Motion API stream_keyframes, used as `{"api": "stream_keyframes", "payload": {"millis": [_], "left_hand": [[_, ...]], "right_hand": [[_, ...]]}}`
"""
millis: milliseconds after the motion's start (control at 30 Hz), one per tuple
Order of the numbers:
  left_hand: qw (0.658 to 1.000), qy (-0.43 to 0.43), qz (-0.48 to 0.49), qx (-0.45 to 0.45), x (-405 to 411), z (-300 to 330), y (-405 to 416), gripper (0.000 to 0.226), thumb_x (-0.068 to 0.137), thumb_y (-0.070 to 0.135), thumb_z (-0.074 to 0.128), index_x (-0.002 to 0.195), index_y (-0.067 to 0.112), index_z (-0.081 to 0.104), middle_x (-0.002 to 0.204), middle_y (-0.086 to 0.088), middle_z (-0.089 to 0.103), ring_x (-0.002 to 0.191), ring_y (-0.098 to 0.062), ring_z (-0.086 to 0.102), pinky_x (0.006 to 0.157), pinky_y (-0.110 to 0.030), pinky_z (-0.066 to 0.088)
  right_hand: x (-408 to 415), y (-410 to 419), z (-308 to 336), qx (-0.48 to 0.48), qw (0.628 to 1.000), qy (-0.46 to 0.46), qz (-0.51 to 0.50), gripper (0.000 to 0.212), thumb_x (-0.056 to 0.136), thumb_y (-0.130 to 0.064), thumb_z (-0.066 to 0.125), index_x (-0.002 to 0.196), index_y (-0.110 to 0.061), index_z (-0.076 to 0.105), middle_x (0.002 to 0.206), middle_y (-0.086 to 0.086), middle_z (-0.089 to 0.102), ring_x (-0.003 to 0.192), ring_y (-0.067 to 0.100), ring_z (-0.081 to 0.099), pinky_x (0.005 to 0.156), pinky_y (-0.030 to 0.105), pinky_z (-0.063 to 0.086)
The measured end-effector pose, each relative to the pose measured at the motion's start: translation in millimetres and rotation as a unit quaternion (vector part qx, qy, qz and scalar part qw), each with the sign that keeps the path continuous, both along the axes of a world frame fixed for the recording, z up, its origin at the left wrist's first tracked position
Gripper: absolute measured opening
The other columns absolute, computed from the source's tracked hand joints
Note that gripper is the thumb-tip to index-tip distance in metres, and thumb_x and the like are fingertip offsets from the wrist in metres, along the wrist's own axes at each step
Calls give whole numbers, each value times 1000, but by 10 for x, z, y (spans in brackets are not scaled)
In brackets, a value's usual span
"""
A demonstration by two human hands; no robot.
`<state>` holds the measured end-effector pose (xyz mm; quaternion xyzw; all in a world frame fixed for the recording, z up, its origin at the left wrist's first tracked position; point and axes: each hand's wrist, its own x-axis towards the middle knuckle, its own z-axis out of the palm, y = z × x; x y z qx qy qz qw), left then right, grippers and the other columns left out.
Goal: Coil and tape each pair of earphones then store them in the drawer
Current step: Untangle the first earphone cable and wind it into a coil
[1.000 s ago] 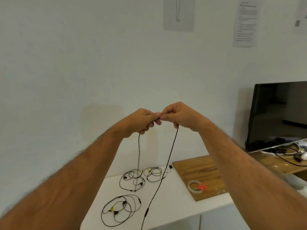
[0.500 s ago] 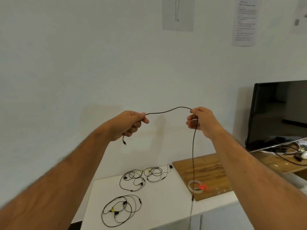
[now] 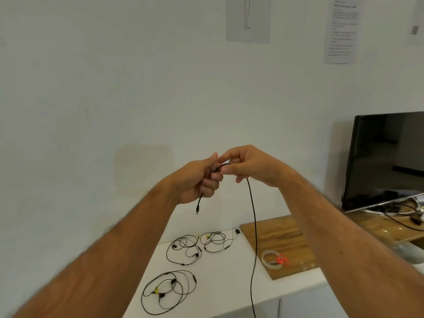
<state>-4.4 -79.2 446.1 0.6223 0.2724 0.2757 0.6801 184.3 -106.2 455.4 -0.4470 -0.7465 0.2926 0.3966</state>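
Above white table [image 3: 229, 283], left hand [image 3: 197, 180] and right hand [image 3: 250, 166] together, both pinching black earphone cable [image 3: 253, 226] hanging past tape roll [image 3: 271, 259].

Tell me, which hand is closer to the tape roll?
Right. The right hand is up above the tape roll; the left hand is farther left.

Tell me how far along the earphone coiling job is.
Early. Nothing looks taped or stored. Left hand and right hand hold one black cable, most of it hanging uncoiled. Three loose earphone bundles lie on the white top, and the tape roll sits untouched.
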Motion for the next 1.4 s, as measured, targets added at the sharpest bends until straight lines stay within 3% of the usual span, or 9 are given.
{"api": "stream_keyframes", "payload": {"millis": [100, 267, 533, 800, 967, 1100, 1233, 1300, 1400], "left_hand": [[999, -37, -25, -9, -41, -101, -33, 46, 102, 47, 29, 97, 12, 59, 64, 4, 42, 49, -6, 32, 46, -18, 36], [998, -42, -44, 11, -101, -269, -100, 48, 103, 43, 26, 112, 8, 59, 69, 3, 50, 60, -10, 50, 75, -33, 53], [998, -33, -49, 34, -183, -436, -172, 59, 97, 53, 29, 129, 6, 47, 74, -2, 55, 70, -17, 59, 83, -40, 53], [998, 38, -41, 25, -219, -631, -193, 70, 89, 66, 27, 132, 12, 41, 100, -14, 70, 111, -35, 64, 101, -46, 39], [999, 9, -50, -15, -196, -701, -175, 88, 84, 76, 11, 119, 8, 56, 84, -11, 66, 98, -33, 66, 107, -48, 35], [997, -27, -53, -58, -176, -735, -225, 95, 81, 80, 7, 109, 4, 56, 64, -5, 43, 59, -22, 48, 102, -49, 41], [995, -39, -65, -67, -156, -723, -289, 99, 72, 87, 6, 101, 7, 55, 64, -2, 32, 55, -17, 28, 78, -43, 49], [995, -41, -65, -69, -134, -716, -306, 99, 68, 90, 7, 97, 8, 56, 64, -1, 31, 56, -16, 23, 61, -32, 38], [994, -53, -70, -65, -93, -689, -339, 97, 65, 92, 9, 90, 10, 53, 63, -1, 29, 58, -16, 16, 56, -30, 19]], "right_hand": [[20, -35, 20, 21, 999, -35, -23, 15, 84, -18, 75, 97, -10, 74, 63, 5, 48, 62, 8, 52, 63, 26, 49], [-11, -57, -66, 24, 998, -60, -8, 11, 84, -22, 74, 93, -15, 77, 72, 14, 57, 69, 15, 53, 62, 29, 44], [-82, 7, -167, 51, 995, -80, -19, 8, 82, -20, 76, 89, -17, 79, 66, 5, 65, 66, 18, 52, 63, 34, 40], [-102, -9, -173, 95, 992, -76, -38, 4, 81, -15, 77, 86, -15, 78, 83, -3, 76, 88, 14, 69, 92, 40, 54], [-126, -39, -122, 92, 992, -85, -27, 6, 81, -14, 77, 87, -12, 77, 84, -1, 75, 88, 18, 69, 91, 41, 54], [-130, -26, -140, 94, 992, -74, -22, 5, 81, -13, 77, 85, -14, 77, 85, 0, 75, 88, 19, 69, 90, 40, 55], [-119, -5, -194, 101, 993, -50, -26, 5, 81, -11, 76, 86, -13, 77, 80, -7, 74, 80, 8, 69, 77, 26, 56], [-120, -1, -211, 108, 993, -20, -31, 6, 82, -7, 75, 87, -8, 76, 72, -12, 71, 69, -3, 63, 64, 12, 47], [-116, 9, -276, 105, 994, 18, -35, 5, 82, -7, 75, 86, -9, 75, 72, -9, 70, 66, -3, 60, 58, 9, 43]]}}
